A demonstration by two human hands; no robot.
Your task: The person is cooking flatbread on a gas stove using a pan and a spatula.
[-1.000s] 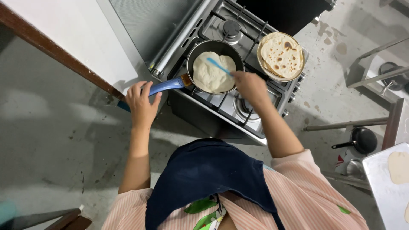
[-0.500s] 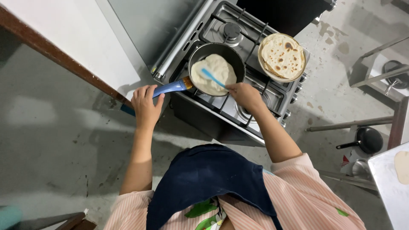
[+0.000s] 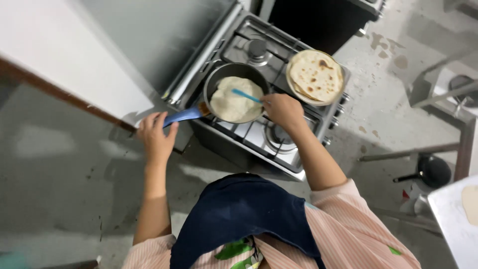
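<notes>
Steadily braced: left hand (image 3: 155, 135) wrapped around the blue handle (image 3: 181, 115) of the round dark metal frying pan (image 3: 217, 81), likely to keep it from sliding on the front-left burner of the steel gas stove (image 3: 279, 149). Right hand (image 3: 282, 109) closed on a thin light-blue spatula (image 3: 246, 95), blade laid across the pale, barely cooked round flatbread (image 3: 234, 99) filling the pan's floor, seemingly pressing it down. Just beside the pan, to the right, a shallow round plate (image 3: 338, 94) carrying a stack of finished flatbreads (image 3: 315, 75) with brown spots, kept within easy reach. Well apart, lower right: a small black pan (image 3: 431, 172) on the floor and raw dough rounds (image 3: 470, 203) on a white counter.
</notes>
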